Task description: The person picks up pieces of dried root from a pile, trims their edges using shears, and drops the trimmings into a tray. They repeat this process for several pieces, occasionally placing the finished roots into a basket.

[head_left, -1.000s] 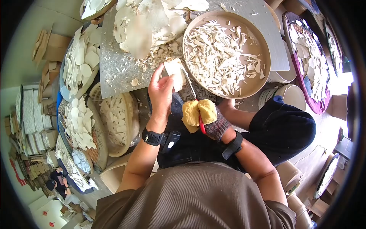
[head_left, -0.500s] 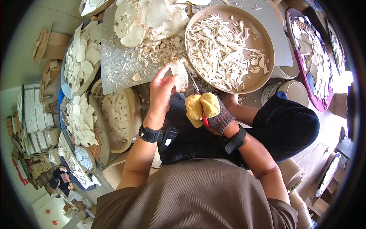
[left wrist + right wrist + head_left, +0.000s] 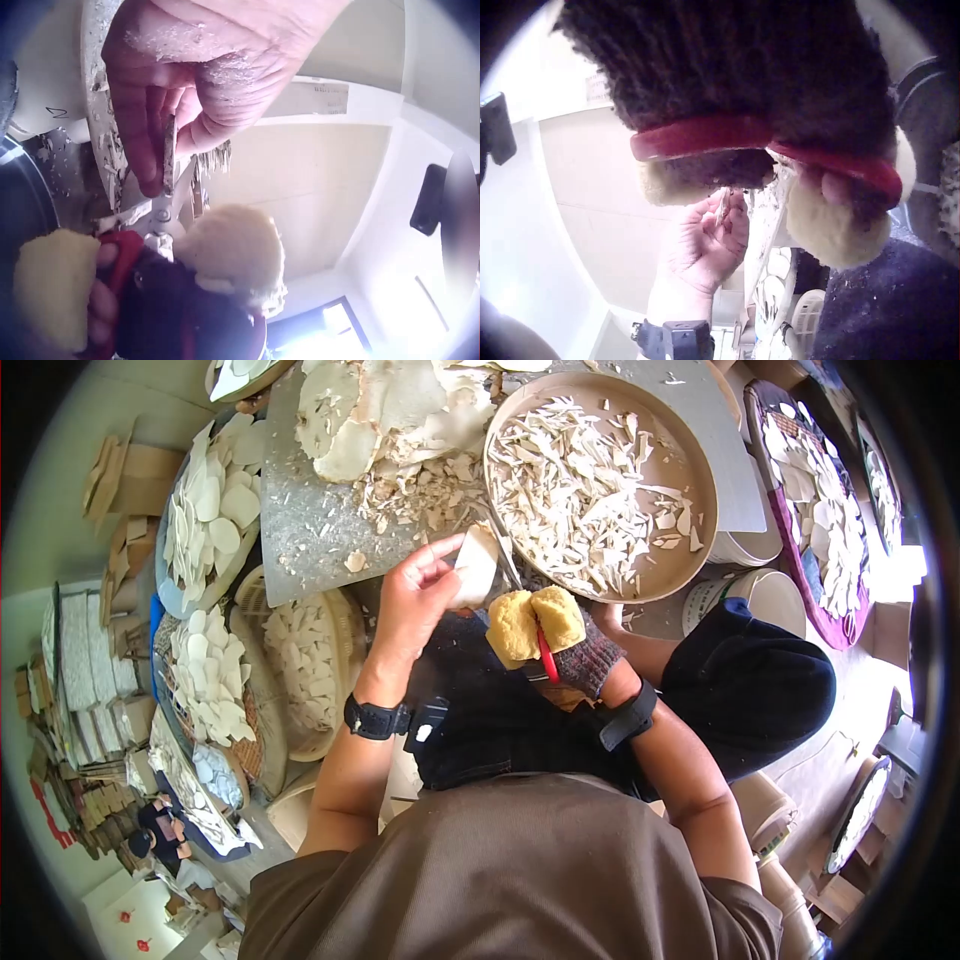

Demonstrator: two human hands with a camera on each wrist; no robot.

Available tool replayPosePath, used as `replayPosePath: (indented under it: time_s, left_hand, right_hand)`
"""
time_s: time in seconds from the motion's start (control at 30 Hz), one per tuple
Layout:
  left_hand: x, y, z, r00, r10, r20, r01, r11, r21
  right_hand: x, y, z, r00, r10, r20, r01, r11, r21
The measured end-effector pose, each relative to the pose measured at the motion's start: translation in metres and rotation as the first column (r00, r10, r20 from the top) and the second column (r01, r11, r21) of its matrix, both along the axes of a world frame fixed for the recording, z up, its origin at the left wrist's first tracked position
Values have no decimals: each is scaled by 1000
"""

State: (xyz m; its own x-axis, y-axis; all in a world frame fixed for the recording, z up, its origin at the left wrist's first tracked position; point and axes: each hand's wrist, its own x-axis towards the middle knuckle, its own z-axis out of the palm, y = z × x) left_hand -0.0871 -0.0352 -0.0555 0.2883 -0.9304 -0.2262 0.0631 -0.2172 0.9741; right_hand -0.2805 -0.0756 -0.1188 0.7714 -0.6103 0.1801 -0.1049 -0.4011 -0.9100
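- Left hand (image 3: 412, 605): slice (image 3: 474, 568) pinched by thumb and fingers; fingertips best kept clear of blades.
- Right hand (image 3: 592, 660), gloved: scissors (image 3: 547, 658) gripped, best guided along slice's edge.
- Tray (image 3: 668, 460): scraps (image 3: 575, 500) held, tabletop (image 3: 735, 490) beneath.

You are in what looks like a small workshop: a metal-topped table (image 3: 330, 550) littered with pale scraps (image 3: 425, 490), a round tray (image 3: 680, 465) of slivers, baskets (image 3: 345, 660) of thin pale slices, and stacked cardboard (image 3: 140, 485) along the wall.
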Motion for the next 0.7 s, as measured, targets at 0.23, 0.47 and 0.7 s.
replayPosePath:
  time_s: [0.23, 0.47, 0.7]
  left_hand:
    - [-12, -1, -13, 920, 351, -176, -378, 913, -153]
    - [-11, -2, -23, 882, 418, -215, -454, 878, -154]
    - [-3, 2, -33, 860, 450, -242, -484, 869, -103]
  right_hand:
    - [2, 3, 22, 977, -54, 205, -113, 684, 721]
    - [0, 2, 24, 998, -39, -42, 30, 982, -185]
    - [-3, 15, 19, 992, 48, -118, -41, 997, 65]
